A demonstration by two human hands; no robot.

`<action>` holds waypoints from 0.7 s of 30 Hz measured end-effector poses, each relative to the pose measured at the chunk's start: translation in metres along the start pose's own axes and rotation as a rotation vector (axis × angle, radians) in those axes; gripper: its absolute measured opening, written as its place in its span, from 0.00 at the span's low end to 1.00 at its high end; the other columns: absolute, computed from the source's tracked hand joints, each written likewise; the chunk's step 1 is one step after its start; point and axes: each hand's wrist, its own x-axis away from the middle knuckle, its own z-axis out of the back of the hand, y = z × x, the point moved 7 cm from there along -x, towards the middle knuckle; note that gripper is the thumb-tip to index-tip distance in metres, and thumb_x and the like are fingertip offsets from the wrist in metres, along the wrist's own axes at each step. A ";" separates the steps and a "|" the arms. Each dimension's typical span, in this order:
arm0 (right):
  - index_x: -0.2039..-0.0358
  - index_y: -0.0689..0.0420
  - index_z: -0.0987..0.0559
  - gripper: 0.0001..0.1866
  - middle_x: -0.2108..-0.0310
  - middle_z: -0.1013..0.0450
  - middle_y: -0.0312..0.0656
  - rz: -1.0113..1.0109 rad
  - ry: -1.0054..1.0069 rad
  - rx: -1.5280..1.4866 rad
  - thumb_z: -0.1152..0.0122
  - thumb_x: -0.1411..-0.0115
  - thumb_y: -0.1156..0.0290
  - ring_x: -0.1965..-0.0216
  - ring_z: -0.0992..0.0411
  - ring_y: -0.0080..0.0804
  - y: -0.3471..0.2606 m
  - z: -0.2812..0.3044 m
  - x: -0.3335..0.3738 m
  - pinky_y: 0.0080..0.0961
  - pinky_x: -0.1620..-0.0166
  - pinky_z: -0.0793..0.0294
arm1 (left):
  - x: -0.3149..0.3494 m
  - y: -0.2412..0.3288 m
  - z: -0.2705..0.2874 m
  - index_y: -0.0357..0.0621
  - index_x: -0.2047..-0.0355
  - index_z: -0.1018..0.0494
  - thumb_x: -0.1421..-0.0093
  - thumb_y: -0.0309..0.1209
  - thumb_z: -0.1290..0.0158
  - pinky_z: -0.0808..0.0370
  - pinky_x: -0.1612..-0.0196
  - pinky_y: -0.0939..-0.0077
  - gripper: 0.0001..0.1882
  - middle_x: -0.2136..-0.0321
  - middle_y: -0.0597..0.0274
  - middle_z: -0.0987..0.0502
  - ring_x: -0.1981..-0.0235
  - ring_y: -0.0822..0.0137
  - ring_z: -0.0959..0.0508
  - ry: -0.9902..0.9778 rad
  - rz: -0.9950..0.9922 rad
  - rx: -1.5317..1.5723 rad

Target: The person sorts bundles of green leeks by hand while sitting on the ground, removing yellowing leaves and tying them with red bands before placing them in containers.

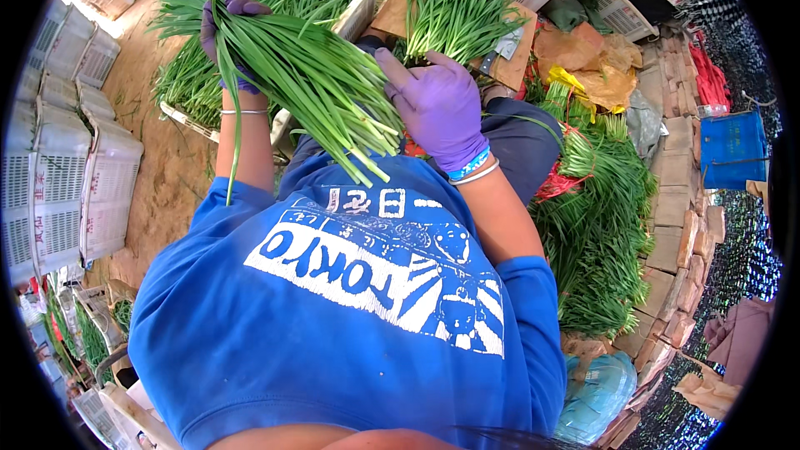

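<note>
A loose bunch of garlic chives (292,50) lies slantwise in front of my chest, leaves to the upper left and pale stem ends toward the lower right. My left hand (227,25), in a purple glove, is wrapped round its leafy part, with some fingers showing above. At the stem side is my right hand (442,108), also in a purple glove. Its fingers are bent against the edge of the bunch, and what they pinch is hidden. Beyond it, more cut chives (458,8) rest on a wooden board (523,54) beside a metal blade (508,42).
White crates (362,4) of loose chives stand ahead of me. Stacked white crates (108,175) line the left side. At the right, tied chive bundles (592,233) are heaped beside a low brick edge (671,192). A blue container (733,148) stands beyond it.
</note>
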 end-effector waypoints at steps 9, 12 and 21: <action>0.65 0.55 0.24 0.11 0.80 0.30 0.40 -0.187 0.481 -0.079 0.42 0.49 0.65 0.75 0.29 0.39 0.014 0.012 0.040 0.31 0.69 0.29 | 0.002 -0.002 0.008 0.30 0.45 0.47 0.41 0.37 0.59 0.33 0.59 0.77 0.28 0.69 0.65 0.30 0.68 0.74 0.30 0.078 -0.068 0.077; 0.66 0.55 0.23 0.09 0.78 0.28 0.44 -0.532 0.501 -0.415 0.44 0.47 0.68 0.74 0.29 0.42 0.042 0.010 0.064 0.32 0.69 0.30 | 0.004 0.024 0.023 0.30 0.46 0.46 0.42 0.38 0.59 0.33 0.60 0.78 0.28 0.67 0.63 0.28 0.65 0.73 0.31 0.067 -0.059 -0.023; 0.69 0.53 0.21 0.12 0.82 0.30 0.43 -0.634 -0.136 -0.333 0.38 0.56 0.66 0.79 0.31 0.40 0.075 -0.030 0.099 0.34 0.72 0.33 | 0.046 0.105 0.124 0.38 0.48 0.39 0.45 0.52 0.60 0.29 0.56 0.60 0.32 0.55 0.49 0.31 0.58 0.56 0.30 0.941 -0.163 -0.960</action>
